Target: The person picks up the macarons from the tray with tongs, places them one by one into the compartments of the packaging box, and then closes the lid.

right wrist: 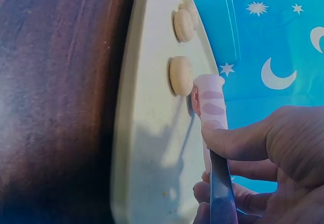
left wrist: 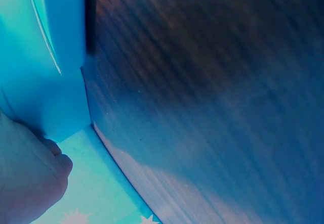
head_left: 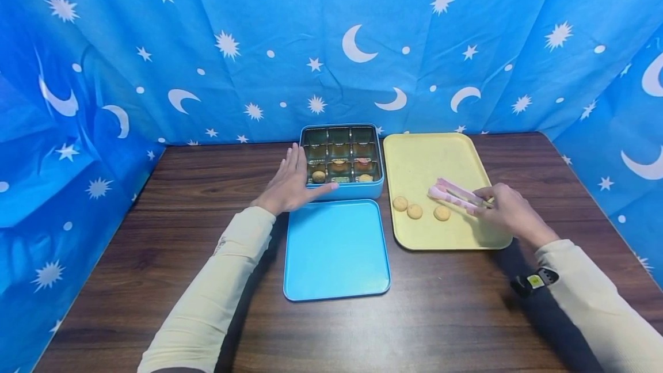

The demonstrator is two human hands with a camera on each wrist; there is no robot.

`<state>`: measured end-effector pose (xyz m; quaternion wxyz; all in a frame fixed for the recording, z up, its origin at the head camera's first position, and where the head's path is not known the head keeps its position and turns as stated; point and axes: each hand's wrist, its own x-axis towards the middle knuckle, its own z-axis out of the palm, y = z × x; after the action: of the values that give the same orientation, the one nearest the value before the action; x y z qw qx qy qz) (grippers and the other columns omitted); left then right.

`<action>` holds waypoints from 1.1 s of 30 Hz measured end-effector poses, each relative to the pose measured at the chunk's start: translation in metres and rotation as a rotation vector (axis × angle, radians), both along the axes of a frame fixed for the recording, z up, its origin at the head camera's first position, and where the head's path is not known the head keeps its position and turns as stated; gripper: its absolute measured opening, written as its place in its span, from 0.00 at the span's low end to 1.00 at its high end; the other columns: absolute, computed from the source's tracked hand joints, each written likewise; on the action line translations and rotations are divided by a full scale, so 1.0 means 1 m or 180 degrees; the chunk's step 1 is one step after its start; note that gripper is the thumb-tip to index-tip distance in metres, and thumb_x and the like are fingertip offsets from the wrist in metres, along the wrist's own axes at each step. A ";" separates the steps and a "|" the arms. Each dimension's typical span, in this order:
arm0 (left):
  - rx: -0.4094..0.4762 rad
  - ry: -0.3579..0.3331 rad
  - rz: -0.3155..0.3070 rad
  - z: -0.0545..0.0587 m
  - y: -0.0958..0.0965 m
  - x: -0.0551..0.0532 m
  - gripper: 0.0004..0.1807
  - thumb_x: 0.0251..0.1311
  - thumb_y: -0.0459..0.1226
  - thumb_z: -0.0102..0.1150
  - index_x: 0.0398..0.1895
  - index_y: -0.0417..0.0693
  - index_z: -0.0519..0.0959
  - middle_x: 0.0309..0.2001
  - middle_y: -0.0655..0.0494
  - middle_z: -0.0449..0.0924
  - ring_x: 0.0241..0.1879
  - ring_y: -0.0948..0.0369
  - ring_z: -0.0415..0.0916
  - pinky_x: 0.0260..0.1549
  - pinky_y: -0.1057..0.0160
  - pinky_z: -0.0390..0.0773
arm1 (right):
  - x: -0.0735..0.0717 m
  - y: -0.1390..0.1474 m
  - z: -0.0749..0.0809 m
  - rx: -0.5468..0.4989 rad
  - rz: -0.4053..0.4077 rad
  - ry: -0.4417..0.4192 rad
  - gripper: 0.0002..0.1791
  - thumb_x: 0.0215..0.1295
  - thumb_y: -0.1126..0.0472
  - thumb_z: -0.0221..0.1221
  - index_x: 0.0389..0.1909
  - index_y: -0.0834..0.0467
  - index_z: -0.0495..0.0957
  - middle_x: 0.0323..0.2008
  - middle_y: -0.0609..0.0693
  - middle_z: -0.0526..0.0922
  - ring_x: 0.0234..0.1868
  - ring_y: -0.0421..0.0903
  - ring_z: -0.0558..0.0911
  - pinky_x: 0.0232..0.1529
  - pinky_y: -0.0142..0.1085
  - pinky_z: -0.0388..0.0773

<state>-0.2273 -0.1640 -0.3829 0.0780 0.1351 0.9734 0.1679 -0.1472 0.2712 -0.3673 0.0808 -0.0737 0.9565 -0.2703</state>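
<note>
My right hand (head_left: 510, 209) grips a pair of tongs (head_left: 450, 193) with pink tips and metal arms, held over the yellow tray (head_left: 435, 154). In the right wrist view the thumb presses one arm and the fingers curl behind. Three round cookies lie on the tray, the nearest to the tongs being a cookie (right wrist: 181, 76). My left hand (head_left: 290, 183), fingers straight and thumb spread, rests at the left front corner of a blue tin (head_left: 357, 190). Inside the tin is a divided insert with several cookies in its nearer compartments, among them a round brown cookie (head_left: 318, 177).
A flat blue lid (head_left: 336, 252) lies on the dark wooden table (head_left: 171, 235), just in front of the tin. The tray stands close at the tin's right side. Behind and at both sides hangs a blue cloth (head_left: 290, 33) with stars and moons.
</note>
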 end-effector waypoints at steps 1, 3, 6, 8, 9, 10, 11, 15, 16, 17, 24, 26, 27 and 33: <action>0.0000 0.0004 -0.0001 0.000 0.000 0.000 0.72 0.55 0.79 0.44 0.79 0.36 0.28 0.80 0.40 0.20 0.79 0.46 0.21 0.75 0.44 0.36 | 0.000 0.000 0.000 0.0004 -0.0009 0.0007 0.27 0.66 0.62 0.65 0.58 0.79 0.74 0.47 0.72 0.80 0.36 0.55 0.74 0.35 0.46 0.73; 0.0003 -0.0002 -0.0001 0.001 0.000 0.000 0.72 0.55 0.79 0.44 0.80 0.36 0.28 0.80 0.41 0.20 0.79 0.47 0.21 0.75 0.44 0.36 | -0.001 -0.002 0.002 0.0013 -0.0003 0.0045 0.27 0.66 0.62 0.65 0.58 0.79 0.74 0.49 0.73 0.80 0.38 0.56 0.75 0.37 0.47 0.74; 0.0017 -0.0005 0.0008 0.001 -0.001 0.000 0.72 0.54 0.79 0.45 0.80 0.37 0.28 0.80 0.42 0.19 0.79 0.48 0.20 0.76 0.45 0.35 | -0.004 -0.005 0.004 -0.0007 0.0023 0.0089 0.27 0.67 0.62 0.65 0.58 0.79 0.74 0.49 0.73 0.80 0.38 0.56 0.74 0.36 0.45 0.73; 0.0036 -0.0013 0.0018 0.001 -0.001 0.000 0.72 0.54 0.79 0.45 0.80 0.37 0.28 0.80 0.42 0.19 0.79 0.48 0.20 0.76 0.45 0.34 | -0.008 -0.009 0.007 -0.0026 0.0053 0.0126 0.27 0.66 0.62 0.65 0.59 0.78 0.75 0.49 0.73 0.80 0.37 0.55 0.74 0.35 0.43 0.72; 0.0040 -0.0013 0.0025 0.001 -0.001 0.000 0.72 0.54 0.79 0.45 0.80 0.37 0.28 0.80 0.42 0.19 0.79 0.48 0.19 0.76 0.46 0.34 | -0.009 -0.011 0.009 -0.0031 0.0062 0.0139 0.27 0.67 0.62 0.65 0.59 0.78 0.75 0.50 0.73 0.80 0.37 0.55 0.74 0.35 0.43 0.72; 0.0047 -0.0011 0.0029 0.001 -0.001 0.001 0.71 0.54 0.79 0.45 0.80 0.37 0.28 0.80 0.43 0.19 0.79 0.48 0.20 0.76 0.46 0.34 | -0.011 -0.014 0.010 -0.0039 0.0066 0.0144 0.27 0.67 0.62 0.65 0.59 0.78 0.75 0.51 0.73 0.80 0.37 0.55 0.74 0.34 0.42 0.72; 0.0057 -0.0010 0.0032 0.001 -0.001 0.001 0.71 0.55 0.79 0.45 0.80 0.37 0.28 0.80 0.43 0.19 0.79 0.48 0.20 0.76 0.46 0.34 | -0.013 -0.017 0.012 -0.0046 0.0072 0.0157 0.27 0.67 0.62 0.65 0.59 0.77 0.75 0.51 0.73 0.79 0.37 0.55 0.74 0.34 0.42 0.71; 0.0071 -0.0030 0.0039 0.001 -0.001 0.001 0.71 0.54 0.79 0.44 0.80 0.38 0.28 0.80 0.45 0.17 0.79 0.48 0.21 0.76 0.47 0.34 | -0.020 -0.029 0.022 -0.0093 0.0097 0.0178 0.27 0.67 0.60 0.65 0.60 0.76 0.75 0.52 0.72 0.80 0.36 0.55 0.73 0.32 0.41 0.69; 0.0078 -0.0034 0.0034 0.001 -0.001 0.002 0.71 0.54 0.79 0.45 0.80 0.38 0.28 0.80 0.45 0.17 0.79 0.48 0.21 0.76 0.47 0.34 | -0.022 -0.032 0.024 -0.0111 0.0099 0.0178 0.27 0.68 0.60 0.65 0.60 0.75 0.76 0.52 0.71 0.80 0.36 0.54 0.73 0.32 0.40 0.69; 0.0081 -0.0040 0.0033 0.001 0.000 0.002 0.71 0.54 0.79 0.45 0.80 0.38 0.27 0.80 0.45 0.17 0.79 0.49 0.20 0.76 0.48 0.33 | -0.024 -0.036 0.026 -0.0130 0.0100 0.0182 0.27 0.68 0.59 0.65 0.60 0.75 0.76 0.52 0.70 0.80 0.35 0.54 0.73 0.32 0.40 0.69; 0.0101 -0.0028 0.0024 0.000 0.000 0.002 0.71 0.55 0.79 0.46 0.80 0.39 0.27 0.80 0.45 0.18 0.79 0.50 0.19 0.76 0.47 0.33 | -0.041 -0.066 0.038 -0.0238 0.0149 0.0241 0.22 0.68 0.62 0.64 0.57 0.73 0.79 0.46 0.64 0.82 0.26 0.48 0.69 0.29 0.40 0.68; 0.0109 -0.0019 0.0022 0.000 0.000 0.002 0.71 0.55 0.79 0.45 0.80 0.39 0.27 0.80 0.45 0.18 0.79 0.50 0.20 0.76 0.47 0.33 | -0.046 -0.075 0.040 -0.0218 0.0153 0.0256 0.22 0.68 0.62 0.65 0.57 0.73 0.79 0.45 0.63 0.82 0.25 0.48 0.68 0.29 0.40 0.68; 0.0110 -0.0017 0.0018 -0.001 0.000 0.002 0.71 0.55 0.79 0.45 0.80 0.39 0.27 0.80 0.44 0.19 0.79 0.50 0.20 0.76 0.47 0.33 | -0.048 -0.080 0.042 -0.0218 0.0153 0.0256 0.22 0.67 0.62 0.65 0.57 0.72 0.79 0.45 0.63 0.82 0.26 0.48 0.69 0.29 0.40 0.68; 0.0126 0.0015 0.0039 -0.002 -0.001 0.001 0.72 0.54 0.80 0.44 0.80 0.39 0.27 0.81 0.42 0.21 0.79 0.49 0.21 0.76 0.48 0.34 | -0.062 -0.107 0.048 -0.0272 0.0179 0.0157 0.23 0.68 0.62 0.65 0.59 0.71 0.79 0.48 0.64 0.82 0.37 0.53 0.73 0.37 0.42 0.70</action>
<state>-0.2261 -0.1648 -0.3852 0.0720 0.1311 0.9709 0.1872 -0.2091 0.1638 -0.3189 0.0615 -0.1106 0.9434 -0.3067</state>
